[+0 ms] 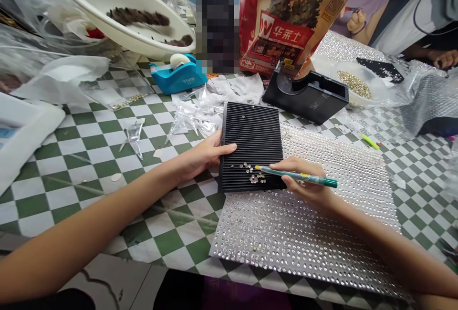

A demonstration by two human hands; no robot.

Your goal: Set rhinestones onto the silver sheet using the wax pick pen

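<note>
— Rhinestones (253, 172) are clustering near the lower edge of a ribbed black tray (250, 131). What is keeping that tray steady?

— The left hand (202, 153) is clamping its edge, thumb stretched across the ribs and fingers curled out of sight behind the edge, apparently to stop it sliding.

— And the right hand (304, 181)?

— It is pinching a teal pen (300, 175) between thumb and fingers, with the heel of the hand lying low beside the tray. That low hold seems to be steadying the yellow tip among the stones.

— Why is the tray sitting there?

— It is overlapping a sheet of clear rhinestones (293, 238) on a green-and-white checked tablecloth (53, 205), apparently keeping both within easy reach.

— What else is surrounding them?

— A blue tape dispenser (179, 77) and a black tape dispenser (307, 96) are standing beyond the tray, a dish of gold studs (354, 83) is sitting further right, and a co-worker's hand (356, 21) is showing across the table.
</note>
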